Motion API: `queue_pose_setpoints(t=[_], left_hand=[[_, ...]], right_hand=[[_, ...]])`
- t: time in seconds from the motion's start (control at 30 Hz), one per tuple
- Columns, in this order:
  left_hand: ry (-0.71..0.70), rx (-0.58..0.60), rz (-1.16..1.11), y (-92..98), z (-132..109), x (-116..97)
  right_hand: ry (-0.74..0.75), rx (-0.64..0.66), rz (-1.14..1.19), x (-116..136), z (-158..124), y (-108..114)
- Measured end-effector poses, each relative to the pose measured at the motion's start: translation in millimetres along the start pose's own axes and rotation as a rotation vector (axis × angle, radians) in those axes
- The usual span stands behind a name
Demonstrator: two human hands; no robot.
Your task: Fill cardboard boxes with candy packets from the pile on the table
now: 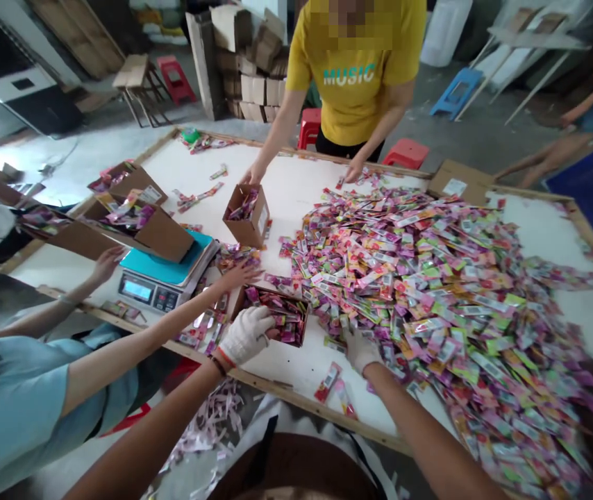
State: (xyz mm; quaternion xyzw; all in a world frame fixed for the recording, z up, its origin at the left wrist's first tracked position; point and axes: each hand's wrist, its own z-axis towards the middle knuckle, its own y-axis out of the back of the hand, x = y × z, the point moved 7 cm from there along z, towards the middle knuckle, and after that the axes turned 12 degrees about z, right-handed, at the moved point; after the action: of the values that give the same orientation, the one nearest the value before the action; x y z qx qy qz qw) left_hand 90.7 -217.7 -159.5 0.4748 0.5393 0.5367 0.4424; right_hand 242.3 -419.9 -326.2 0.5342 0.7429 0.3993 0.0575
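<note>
My left hand [247, 335], in a white glove, is over the near left side of an open cardboard box [304, 326] filled with small pink and purple packets. Its fingers are curled at the packets; what they hold, if anything, is hidden. My right hand [362, 348], gloved too, lies at the near left edge of a large pile of colourful packets [411, 264], its fingers spread against them. Two loose packets [328, 382] lie on the white table [296, 378] between my hands and the wooden edge.
At the left, a person's hand [239, 276] reaches beside the box, near a scale [158, 288] bearing a filled box [166, 232]. Across the table, a person in yellow [353, 76] touches another filled box [249, 222]. A flattened carton [460, 182] lies at the far edge.
</note>
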Motion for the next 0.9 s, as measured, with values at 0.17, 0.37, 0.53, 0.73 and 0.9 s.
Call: queue_pose_setpoints(t=[0.17,0.37,0.53,0.73,0.9], left_hand=[[0.275,-0.193,-0.114,32.8,-18.8,23.4],[0.454,-0.358,-0.25,50.0,-60.8,7.0],[0.041,-0.428,-0.264,54.3,-36.1,-80.2],[-0.052,-0.294,-0.368,-36.0,2.7,-173.9],[-0.115,-0.175,-0.482,-69.7,38.3,-276.7]], right_hand=[[0.115,0.015,0.015,2.7,-20.3,9.7],[0.413,-0.11,0.148,81.4,-76.0,82.2],[0.682,-0.231,0.235,159.0,-103.4,118.9],[0.249,-0.674,0.846,-95.0,-102.0,146.0],[-0.602,-1.057,1.009,-424.4,-190.7,114.4]])
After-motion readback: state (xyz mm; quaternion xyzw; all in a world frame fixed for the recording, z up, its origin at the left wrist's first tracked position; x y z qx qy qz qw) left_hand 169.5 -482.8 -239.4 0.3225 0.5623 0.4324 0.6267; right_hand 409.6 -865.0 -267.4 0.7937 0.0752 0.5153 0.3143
